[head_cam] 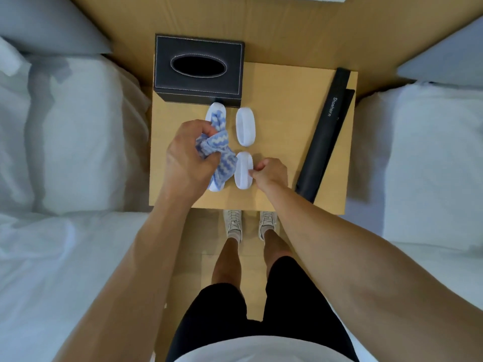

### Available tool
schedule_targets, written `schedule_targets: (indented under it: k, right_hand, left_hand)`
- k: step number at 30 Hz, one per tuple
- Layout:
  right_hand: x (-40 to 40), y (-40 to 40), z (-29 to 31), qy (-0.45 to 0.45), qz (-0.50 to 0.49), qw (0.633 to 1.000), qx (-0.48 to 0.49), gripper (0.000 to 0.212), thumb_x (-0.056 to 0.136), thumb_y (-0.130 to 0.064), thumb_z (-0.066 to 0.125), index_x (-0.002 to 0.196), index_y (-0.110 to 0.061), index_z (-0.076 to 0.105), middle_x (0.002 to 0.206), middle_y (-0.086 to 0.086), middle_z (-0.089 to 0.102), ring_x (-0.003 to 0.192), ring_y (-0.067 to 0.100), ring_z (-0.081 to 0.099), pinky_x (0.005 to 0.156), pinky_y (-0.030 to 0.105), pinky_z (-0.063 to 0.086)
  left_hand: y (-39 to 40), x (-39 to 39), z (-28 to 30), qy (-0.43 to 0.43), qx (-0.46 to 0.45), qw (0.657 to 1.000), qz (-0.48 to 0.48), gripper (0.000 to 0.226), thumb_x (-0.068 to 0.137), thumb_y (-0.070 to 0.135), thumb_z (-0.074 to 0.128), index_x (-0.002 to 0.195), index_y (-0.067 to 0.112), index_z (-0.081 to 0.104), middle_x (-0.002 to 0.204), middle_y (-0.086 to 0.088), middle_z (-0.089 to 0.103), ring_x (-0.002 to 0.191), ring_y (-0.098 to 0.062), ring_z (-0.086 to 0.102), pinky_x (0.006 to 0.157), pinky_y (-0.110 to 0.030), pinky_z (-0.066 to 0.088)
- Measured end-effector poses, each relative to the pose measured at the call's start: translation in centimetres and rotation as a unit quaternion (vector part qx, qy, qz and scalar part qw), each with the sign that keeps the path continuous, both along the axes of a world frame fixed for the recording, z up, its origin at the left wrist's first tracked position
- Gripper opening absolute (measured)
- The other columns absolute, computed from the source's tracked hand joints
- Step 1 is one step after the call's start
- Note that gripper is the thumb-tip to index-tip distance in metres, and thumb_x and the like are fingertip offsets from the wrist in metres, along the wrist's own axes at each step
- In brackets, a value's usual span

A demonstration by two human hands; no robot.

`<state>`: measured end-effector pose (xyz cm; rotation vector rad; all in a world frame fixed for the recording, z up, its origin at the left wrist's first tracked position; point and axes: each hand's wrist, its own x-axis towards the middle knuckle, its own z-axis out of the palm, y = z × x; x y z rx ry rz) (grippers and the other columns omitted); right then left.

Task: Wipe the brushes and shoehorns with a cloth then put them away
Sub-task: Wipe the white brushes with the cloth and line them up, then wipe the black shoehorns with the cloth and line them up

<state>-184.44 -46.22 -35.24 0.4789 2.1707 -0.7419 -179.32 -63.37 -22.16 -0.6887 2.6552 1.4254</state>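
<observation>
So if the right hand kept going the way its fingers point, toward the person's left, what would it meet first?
The right hand already pinches the near white brush, so that comes first. Past it, probably the striped cloth gripped by the left hand, though their heights are hard to judge from above.

I see soft fuzzy cloth (217,150) in my left hand (188,158), smooth white plastic brush (243,170) by my right hand (270,173).

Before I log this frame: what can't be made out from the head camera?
- White brushes on the left: mostly covered by the cloth and the left hand.
- Black sleeves: contents hidden.
- Tissue box: slot too dark to see inside.
- Right hand: fingertips hidden against the near brush.
</observation>
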Motion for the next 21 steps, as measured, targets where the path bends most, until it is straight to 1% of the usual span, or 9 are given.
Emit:
schedule_targets:
  k: [2, 4, 8, 11, 13, 15, 17, 19, 21]
  right_hand:
    - [-0.6, 0.7, 0.7, 0.031, -0.003, 0.999, 0.024, 0.011, 0.089, -0.029, 0.068, 0.086, -0.022, 0.061, 0.092, -0.002, 0.066, 0.086, 0.02, 0.065, 0.065, 0.026, 0.046]
    - [-1.6, 2.0, 1.4, 0.092, -0.021, 0.994, 0.056, 0.007, 0.091, -0.026, 0.062, 0.091, -0.019, 0.063, 0.099, -0.001, 0.067, 0.085, 0.019, 0.063, 0.063, 0.026, 0.044]
    - [-4.0, 6.8, 2.3, 0.181, -0.058, 0.973, 0.133, 0.014, 0.09, -0.022, 0.066, 0.101, -0.016, 0.061, 0.111, 0.006, 0.06, 0.089, 0.025, 0.061, 0.067, 0.031, 0.042]
    - [-5.2, 10.6, 2.2, 0.17, -0.048, 0.969, 0.173, 0.032, 0.089, -0.026, 0.071, 0.115, -0.014, 0.056, 0.12, 0.008, 0.056, 0.1, 0.028, 0.062, 0.068, 0.033, 0.043]
    - [-5.7, 12.1, 1.8, 0.144, -0.024, 0.969, 0.199, 0.04, 0.088, -0.032, 0.073, 0.117, -0.013, 0.054, 0.119, 0.008, 0.058, 0.102, 0.029, 0.063, 0.068, 0.033, 0.044]
    - [-6.0, 12.7, 1.3, 0.118, 0.001, 0.968, 0.221, 0.044, 0.085, -0.04, 0.075, 0.113, -0.014, 0.054, 0.111, 0.006, 0.062, 0.098, 0.029, 0.064, 0.067, 0.033, 0.044]
    - [-6.1, 12.8, 0.8, 0.102, 0.015, 0.967, 0.232, 0.048, 0.081, -0.045, 0.078, 0.109, -0.015, 0.054, 0.103, 0.005, 0.063, 0.092, 0.027, 0.065, 0.064, 0.032, 0.045]
    - [-6.2, 12.8, 0.3, 0.088, 0.019, 0.968, 0.232, 0.048, 0.08, -0.046, 0.079, 0.109, -0.015, 0.055, 0.1, 0.004, 0.063, 0.088, 0.026, 0.064, 0.062, 0.031, 0.044]
    - [-6.6, 13.0, 0.0, 0.074, 0.013, 0.972, 0.224, 0.045, 0.081, -0.045, 0.079, 0.105, -0.015, 0.057, 0.096, 0.004, 0.061, 0.08, 0.023, 0.059, 0.055, 0.027, 0.04]
  left_hand:
    - [0.3, -0.6, 0.3, 0.003, 0.011, 1.0, -0.005, 0.029, 0.083, 0.001, 0.066, 0.105, 0.017, 0.057, 0.121, -0.003, 0.058, 0.107, -0.009, 0.056, 0.086, -0.036, 0.056]
    - [0.7, -1.0, 0.5, 0.004, 0.019, 1.0, -0.009, 0.03, 0.082, -0.001, 0.066, 0.105, 0.016, 0.057, 0.12, -0.002, 0.059, 0.107, -0.008, 0.055, 0.087, -0.039, 0.055]
    - [2.0, -1.7, 1.0, 0.014, 0.019, 0.999, -0.026, 0.031, 0.081, -0.004, 0.065, 0.103, 0.016, 0.058, 0.117, -0.002, 0.059, 0.104, -0.007, 0.054, 0.087, -0.036, 0.052]
    - [2.9, -1.9, 1.0, 0.021, 0.018, 0.999, -0.043, 0.032, 0.08, -0.007, 0.064, 0.1, 0.016, 0.058, 0.114, 0.0, 0.059, 0.098, 0.004, 0.051, 0.083, -0.018, 0.046]
    - [3.5, -2.0, 0.9, 0.024, 0.022, 0.998, -0.048, 0.031, 0.078, -0.01, 0.064, 0.099, 0.012, 0.059, 0.11, 0.006, 0.058, 0.094, 0.012, 0.051, 0.079, -0.011, 0.043]
    - [4.1, -1.9, 0.9, 0.027, 0.02, 0.998, -0.057, 0.031, 0.077, -0.011, 0.065, 0.1, 0.009, 0.06, 0.108, 0.008, 0.057, 0.094, 0.006, 0.052, 0.08, -0.013, 0.044]
    - [4.6, -1.8, 0.9, 0.026, 0.019, 0.997, -0.067, 0.031, 0.077, -0.011, 0.065, 0.1, 0.008, 0.061, 0.109, 0.004, 0.058, 0.097, -0.002, 0.053, 0.081, -0.016, 0.044]
    - [4.9, -1.7, 1.0, 0.022, 0.021, 0.997, -0.07, 0.03, 0.077, -0.009, 0.066, 0.1, 0.01, 0.061, 0.111, 0.002, 0.059, 0.1, -0.003, 0.053, 0.082, -0.017, 0.045]
    - [5.1, -1.5, 1.2, 0.021, 0.019, 0.997, -0.073, 0.031, 0.078, -0.008, 0.067, 0.1, 0.013, 0.06, 0.112, 0.004, 0.058, 0.101, 0.0, 0.052, 0.084, -0.018, 0.046]
